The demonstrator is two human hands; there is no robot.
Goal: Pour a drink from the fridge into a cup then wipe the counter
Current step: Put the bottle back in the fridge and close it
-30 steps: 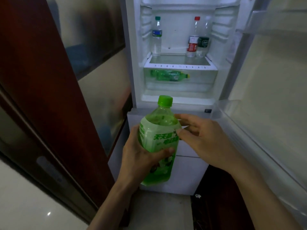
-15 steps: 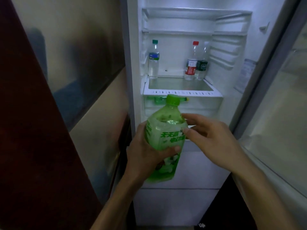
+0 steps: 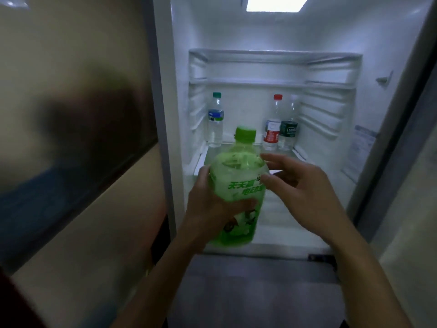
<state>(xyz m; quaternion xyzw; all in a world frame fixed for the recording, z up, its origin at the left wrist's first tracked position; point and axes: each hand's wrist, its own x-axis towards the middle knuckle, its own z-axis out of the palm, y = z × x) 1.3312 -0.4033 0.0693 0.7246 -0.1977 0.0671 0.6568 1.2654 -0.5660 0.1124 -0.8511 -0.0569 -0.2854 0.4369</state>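
The open fridge (image 3: 331,34) fills the middle of the view, lit from a lamp in its ceiling, with its door (image 3: 406,185) swung out along the right edge and a glossy panel (image 3: 71,114) taking up the left. In front of the opening, clear of the shelf (image 3: 201,162), the green bottle (image 3: 236,185) is already out. It stands nearly upright, its long axis running from the base near the person up to the cap, which leans slightly toward the fridge. The left hand (image 3: 208,209) is wrapped round its lower body from the left, with the thumb across the front. The right hand (image 3: 305,192) comes in from the right, fingers spread and relaxed, with their tips just touching the bottle's shoulder and the label's edge; it grips nothing. That hand is the nearer one both to the door and to the green cap (image 3: 245,134), which sits above and left of its fingertips, so it looks best placed for shutting or unscrewing. No cup or surface is in view. Three smaller bottles stand on the shelf behind: one with a blue label (image 3: 215,121) at the left, and a red-label bottle (image 3: 273,129) touching a dark-green-label bottle (image 3: 289,131) at the right; their print is too small to read. The bottle's label (image 3: 243,188) carries green Chinese characters starting 天天; the rest is blurred.
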